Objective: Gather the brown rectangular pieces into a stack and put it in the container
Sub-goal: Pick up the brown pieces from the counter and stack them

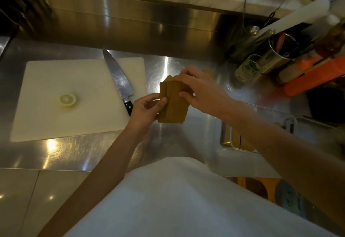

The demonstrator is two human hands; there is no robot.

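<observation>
A loose stack of thin brown rectangular pieces (174, 106) is held above the steel counter, slightly fanned at the top. My left hand (146, 110) grips its left edge, thumb on top. My right hand (197, 89) pinches the upper right part of the stack from above. One more brown piece (210, 72) lies on the counter just beyond my right hand, mostly hidden. A steel container (226, 138) sits at the right under my right forearm, with brown pieces (244, 143) inside it.
A white cutting board (56, 80) lies at left with a lemon half (67, 100) on it and a chef's knife (119, 80) along its right side. Glasses, a utensil holder (278, 55) and an orange item (313, 80) crowd the right. Plates stand on the back shelf.
</observation>
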